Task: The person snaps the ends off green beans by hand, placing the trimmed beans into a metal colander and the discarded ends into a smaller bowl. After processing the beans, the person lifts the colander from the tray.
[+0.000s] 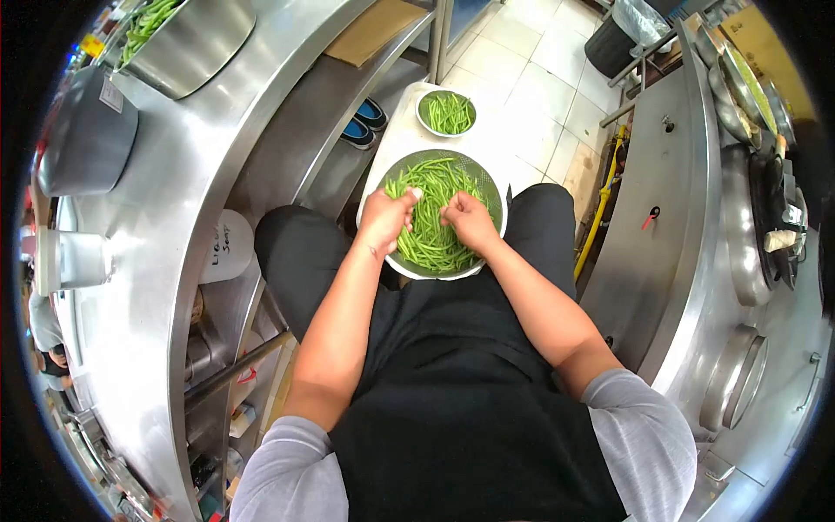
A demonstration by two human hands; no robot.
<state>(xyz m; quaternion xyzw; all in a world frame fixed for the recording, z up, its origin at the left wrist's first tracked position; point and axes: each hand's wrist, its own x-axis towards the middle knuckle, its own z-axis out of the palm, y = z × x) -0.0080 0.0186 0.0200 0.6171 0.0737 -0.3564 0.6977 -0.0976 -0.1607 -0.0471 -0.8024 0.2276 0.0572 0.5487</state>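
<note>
A large metal colander full of long green beans sits between my knees, at the near end of a white bench. My left hand is over its left side, fingers closed round some green beans. Over the right side of the beans is my right hand, its fingers curled in a pinch; what they hold, if anything, is too small to tell. Just beyond the colander stands a smaller metal bowl of green beans.
At the left runs a steel counter with a large pot, a grey bin and a clear container. A white jug stands below. Pans lie on the right counter. Dark shoes rest on a shelf.
</note>
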